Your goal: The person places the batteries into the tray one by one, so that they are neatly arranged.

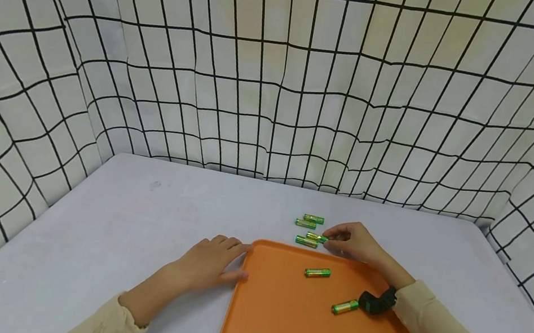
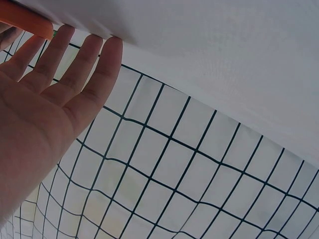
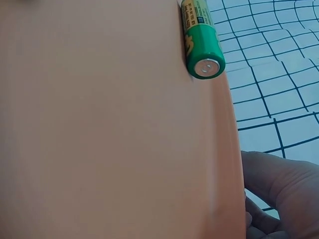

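Observation:
My right hand (image 1: 356, 243) reaches past the far rim of an orange tray (image 1: 276, 316); its thumb and fingertips pinch one end of a green and gold battery (image 1: 316, 236). Right beside it on the table lies a second battery (image 1: 306, 242). On the tray are two more, a farther battery (image 1: 317, 272) and a nearer battery (image 1: 344, 306) close to the black wrist camera. My left hand (image 1: 209, 264) lies at the tray's far left corner, thumb and forefinger touching the rim. In the left wrist view its fingers (image 2: 84, 74) are extended, fingertips down on the white table.
Beyond the pinched battery, a pair of batteries (image 1: 305, 224) lies on the white table (image 1: 180, 200). White walls with a black grid (image 1: 255, 102) enclose the table at the back and sides. The tray's raised rim (image 1: 226, 320) runs between the hands.

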Tool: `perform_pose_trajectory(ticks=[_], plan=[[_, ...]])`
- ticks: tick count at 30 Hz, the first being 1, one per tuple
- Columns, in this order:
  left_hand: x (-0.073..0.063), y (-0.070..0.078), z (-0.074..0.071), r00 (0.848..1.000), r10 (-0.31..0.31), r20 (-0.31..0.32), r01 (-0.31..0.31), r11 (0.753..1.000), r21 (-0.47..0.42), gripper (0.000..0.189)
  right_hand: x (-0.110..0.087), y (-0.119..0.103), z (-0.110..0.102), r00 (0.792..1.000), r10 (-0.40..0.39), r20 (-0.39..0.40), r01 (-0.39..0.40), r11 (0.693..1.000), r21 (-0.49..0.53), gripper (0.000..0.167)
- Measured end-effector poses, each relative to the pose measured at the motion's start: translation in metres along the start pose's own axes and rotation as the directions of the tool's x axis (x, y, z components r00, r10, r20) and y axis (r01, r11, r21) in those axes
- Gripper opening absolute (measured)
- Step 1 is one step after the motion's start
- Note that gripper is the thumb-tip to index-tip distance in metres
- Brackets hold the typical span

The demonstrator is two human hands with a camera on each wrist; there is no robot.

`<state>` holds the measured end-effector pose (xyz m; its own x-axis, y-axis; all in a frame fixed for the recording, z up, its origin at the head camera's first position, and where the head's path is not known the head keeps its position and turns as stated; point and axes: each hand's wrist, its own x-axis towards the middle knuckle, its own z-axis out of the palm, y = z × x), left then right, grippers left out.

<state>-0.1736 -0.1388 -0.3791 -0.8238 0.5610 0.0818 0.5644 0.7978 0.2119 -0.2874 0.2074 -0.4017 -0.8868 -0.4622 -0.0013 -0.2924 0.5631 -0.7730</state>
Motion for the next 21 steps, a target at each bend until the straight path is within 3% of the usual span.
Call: perform_pose_trajectory(ticks=[21], plan=[[0.0,0.0001,-0.0002,1.0,-0.004,-0.001,0.004,1.0,-0.002,0.053,-0.0044,-0.0058,-0.0004,0.999,-0.027,0.024,0.028,0.999,-0.028,0.023]])
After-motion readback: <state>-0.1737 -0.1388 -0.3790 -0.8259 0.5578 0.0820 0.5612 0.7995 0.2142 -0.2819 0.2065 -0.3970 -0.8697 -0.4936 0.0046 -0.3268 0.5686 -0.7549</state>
